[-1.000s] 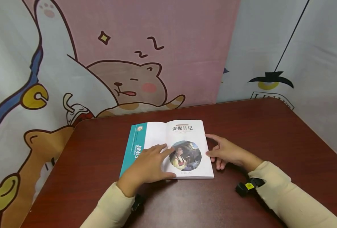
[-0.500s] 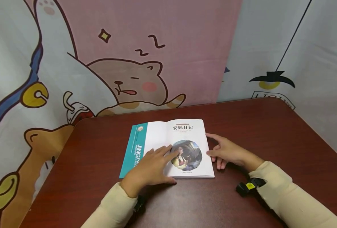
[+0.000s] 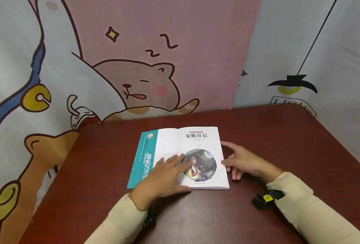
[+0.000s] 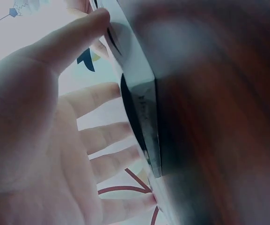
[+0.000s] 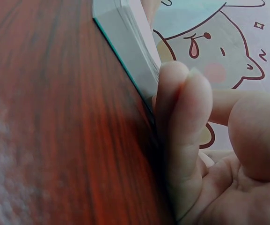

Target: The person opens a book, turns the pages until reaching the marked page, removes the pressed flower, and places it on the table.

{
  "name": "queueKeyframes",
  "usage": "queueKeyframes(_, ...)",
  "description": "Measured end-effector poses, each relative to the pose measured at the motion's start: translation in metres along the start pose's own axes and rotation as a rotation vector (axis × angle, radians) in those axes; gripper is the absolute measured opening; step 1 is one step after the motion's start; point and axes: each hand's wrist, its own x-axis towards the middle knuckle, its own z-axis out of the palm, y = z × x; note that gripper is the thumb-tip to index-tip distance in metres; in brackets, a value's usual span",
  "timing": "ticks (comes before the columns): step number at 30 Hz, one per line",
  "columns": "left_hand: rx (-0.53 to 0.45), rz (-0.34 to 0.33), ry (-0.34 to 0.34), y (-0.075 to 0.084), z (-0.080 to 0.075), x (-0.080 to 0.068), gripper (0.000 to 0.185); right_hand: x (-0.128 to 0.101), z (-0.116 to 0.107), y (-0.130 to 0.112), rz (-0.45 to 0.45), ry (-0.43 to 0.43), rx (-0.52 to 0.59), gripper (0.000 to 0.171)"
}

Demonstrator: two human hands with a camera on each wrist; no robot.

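Note:
An open book [image 3: 195,140] with a teal cover flap lies flat on the dark red table [image 3: 283,135]; its right page shows a title and a round picture. My left hand [image 3: 163,176] presses flat on the lower left pages, fingers straight and spread. In the left wrist view, the left hand [image 4: 55,117] lies over the book's edge [image 4: 142,108]. My right hand [image 3: 244,162] rests on the table against the book's right edge, with thumb and index finger touching it. The right wrist view shows its fingertips [image 5: 186,122] against the page block [image 5: 125,42].
A cartoon curtain [image 3: 131,67] hangs close behind the table's far edge. Small black cameras sit at the right wrist [image 3: 263,199] and the left wrist [image 3: 149,218]. Bare tabletop lies to the left, right and front of the book.
My left hand's fingers have slid slightly to the right across the page. The right hand and the book have stayed in place.

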Motion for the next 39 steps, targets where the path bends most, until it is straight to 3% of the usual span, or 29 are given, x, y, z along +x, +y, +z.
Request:
queueKeyframes(20,-0.007,0.021,-0.035,-0.0007,-0.0011,0.001,0.076,-0.0014,-0.0006,0.0016,0.039,0.016,0.04,0.074)
queueKeyframes(30,0.001,0.012,-0.041,-0.0025,0.0017,-0.0018,0.078,0.0042,0.0012,-0.0012,0.036,0.018,0.043,0.073)
queueKeyframes(39,0.027,0.023,-0.035,-0.0004,0.0029,0.0001,0.079,-0.001,0.0024,-0.004,-0.047,0.106,-0.051,0.071)
